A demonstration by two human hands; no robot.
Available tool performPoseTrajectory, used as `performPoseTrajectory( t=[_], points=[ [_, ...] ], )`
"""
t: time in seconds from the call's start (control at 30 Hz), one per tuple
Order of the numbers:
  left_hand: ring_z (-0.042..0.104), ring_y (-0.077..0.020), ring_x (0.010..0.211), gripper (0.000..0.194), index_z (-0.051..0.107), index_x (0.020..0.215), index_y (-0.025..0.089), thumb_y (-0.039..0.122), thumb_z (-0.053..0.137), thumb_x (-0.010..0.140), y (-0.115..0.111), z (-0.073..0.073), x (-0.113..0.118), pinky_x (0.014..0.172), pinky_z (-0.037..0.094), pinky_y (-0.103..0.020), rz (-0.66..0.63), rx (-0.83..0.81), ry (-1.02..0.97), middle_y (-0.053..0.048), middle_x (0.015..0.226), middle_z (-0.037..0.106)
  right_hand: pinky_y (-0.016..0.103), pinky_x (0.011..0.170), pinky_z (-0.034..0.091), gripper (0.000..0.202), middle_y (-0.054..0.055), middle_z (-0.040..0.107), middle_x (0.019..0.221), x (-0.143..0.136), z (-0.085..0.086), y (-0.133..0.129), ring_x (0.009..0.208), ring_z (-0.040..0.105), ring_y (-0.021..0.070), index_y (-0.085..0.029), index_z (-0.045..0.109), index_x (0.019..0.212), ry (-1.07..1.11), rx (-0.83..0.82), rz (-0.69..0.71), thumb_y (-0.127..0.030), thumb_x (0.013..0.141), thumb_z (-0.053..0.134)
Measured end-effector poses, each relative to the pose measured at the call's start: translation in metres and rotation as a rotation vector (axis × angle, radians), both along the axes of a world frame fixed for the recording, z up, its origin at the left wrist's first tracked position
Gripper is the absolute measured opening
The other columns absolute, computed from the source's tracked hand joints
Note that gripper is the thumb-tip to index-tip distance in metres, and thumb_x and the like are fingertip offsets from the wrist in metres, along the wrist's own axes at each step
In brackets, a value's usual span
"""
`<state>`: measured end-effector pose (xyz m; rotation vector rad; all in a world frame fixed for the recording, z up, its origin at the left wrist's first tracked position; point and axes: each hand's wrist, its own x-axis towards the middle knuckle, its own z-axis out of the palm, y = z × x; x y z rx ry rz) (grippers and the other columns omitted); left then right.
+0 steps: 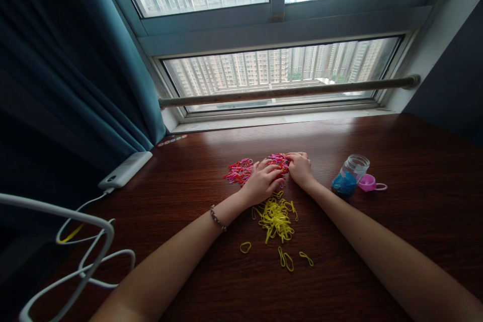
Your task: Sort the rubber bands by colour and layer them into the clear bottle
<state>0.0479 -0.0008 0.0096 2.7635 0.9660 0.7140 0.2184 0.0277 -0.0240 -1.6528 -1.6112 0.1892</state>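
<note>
A loose heap of red and pink rubber bands (pixel 240 171) lies on the dark wooden table, partly covered by my hands. My left hand (pixel 263 179) rests palm down over the heap, its fingers apart and stretched to the right. At the heap's right end is my right hand (pixel 301 167), fingers curled together against the bands; anything between them is hidden. Closer to me sits a pile of yellow rubber bands (pixel 277 219), just below my left hand. A few single yellow bands (pixel 286 259) lie apart in front of that pile.
Right of my right hand, an open clear jar (pixel 347 176) leans, with blue rubber bands inside. A pink lid with a loop (pixel 369 183) lies beside it. At left are a white power bank (pixel 126 170), white cables (pixel 101 224) and a blue curtain (pixel 124 85). A window stands behind.
</note>
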Motion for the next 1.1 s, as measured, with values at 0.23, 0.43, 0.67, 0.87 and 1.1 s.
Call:
performPoseTrajectory(
  t=[0.23, 0.43, 0.67, 0.87, 1.1],
  points=[
    [0.042, -0.0228, 0.116, 0.025, 0.06, 0.102, 0.021, 0.028, 0.043, 0.087, 0.004, -0.002, -0.001, 0.1, 0.026, -0.048, 0.007, -0.022, -0.098, -0.006, 0.109, 0.06, 0.034, 0.085, 0.043, 0.035, 0.009, 0.065, 0.092, 0.002, 0.008, -0.001, 0.087, 0.058, 0.0198, -0.014, 0.068, 0.083, 0.204, 0.197, -0.008, -0.007, 0.07, 0.036],
    [0.058, -0.0184, 0.094, 0.016, 0.064, 0.088, 0.018, 0.019, 0.05, 0.081, 0.015, -0.006, -0.008, 0.088, 0.044, -0.035, 0.059, -0.148, -0.448, -0.007, 0.096, 0.064, 0.033, 0.075, 0.048, 0.019, 0.007, 0.067, 0.081, 0.002, 0.012, -0.004, 0.076, 0.061, 0.0195, -0.016, 0.067, 0.077, 0.434, 0.21, -0.016, -0.021, 0.071, 0.05],
    [0.061, -0.0142, 0.068, 0.015, 0.061, 0.079, 0.015, 0.028, 0.06, 0.072, 0.027, -0.011, -0.015, 0.064, 0.051, -0.027, 0.257, -0.421, -0.792, -0.003, 0.074, 0.064, 0.03, 0.066, 0.05, 0.018, 0.006, 0.067, 0.075, -0.006, 0.021, -0.008, 0.07, 0.062, 0.0184, -0.016, 0.067, 0.077, 0.873, 0.139, 0.147, -0.028, 0.065, 0.059],
    [0.062, -0.0149, 0.07, 0.022, 0.061, 0.084, 0.013, 0.031, 0.059, 0.073, 0.033, -0.01, -0.017, 0.065, 0.051, -0.027, 0.323, -0.48, -0.987, -0.006, 0.077, 0.066, 0.022, 0.048, 0.044, 0.017, 0.003, 0.065, 0.065, -0.015, 0.045, -0.03, 0.053, 0.055, 0.012, -0.014, 0.068, 0.07, 0.831, -0.26, 0.768, -0.029, 0.064, 0.06],
    [0.062, -0.0147, 0.068, 0.018, 0.06, 0.085, 0.014, 0.029, 0.054, 0.077, 0.017, 0.001, -0.017, 0.066, 0.05, -0.027, 0.204, -0.371, -0.889, -0.005, 0.074, 0.065, 0.023, 0.046, 0.045, 0.023, 0.002, 0.067, 0.066, -0.015, 0.03, -0.024, 0.047, 0.056, 0.0121, -0.016, 0.067, 0.081, 0.568, -0.11, 0.527, -0.027, 0.073, 0.049]
  ],
)
